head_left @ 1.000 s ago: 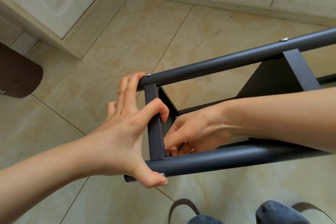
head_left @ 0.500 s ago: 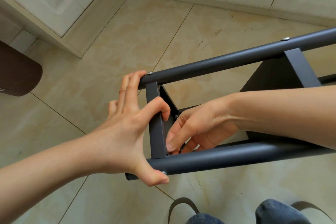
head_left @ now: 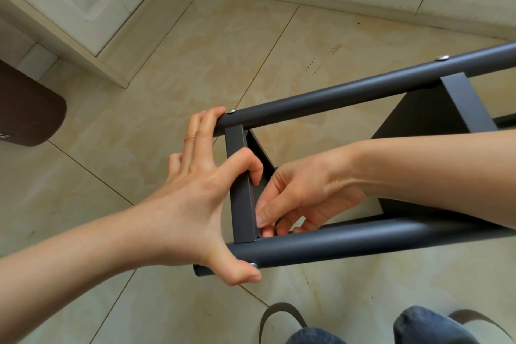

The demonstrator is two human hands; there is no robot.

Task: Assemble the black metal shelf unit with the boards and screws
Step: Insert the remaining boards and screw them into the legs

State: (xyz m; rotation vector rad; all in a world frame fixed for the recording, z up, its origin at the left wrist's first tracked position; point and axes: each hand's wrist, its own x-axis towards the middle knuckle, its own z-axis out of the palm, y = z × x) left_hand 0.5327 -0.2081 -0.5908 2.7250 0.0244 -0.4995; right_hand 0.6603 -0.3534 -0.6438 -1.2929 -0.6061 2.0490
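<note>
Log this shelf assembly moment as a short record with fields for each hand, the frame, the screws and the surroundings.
left hand: spread over the frame's end, index finger hooked round the crossbar, thumb by a screw
right hand: inside the frame, fingertips pinching something small beside the crossbar; item unclear
frame: two round tubes, far and near, joined by crossbars
screws: heads visible on the far tube
surroundings: beige tile floor, cream cabinets
</note>
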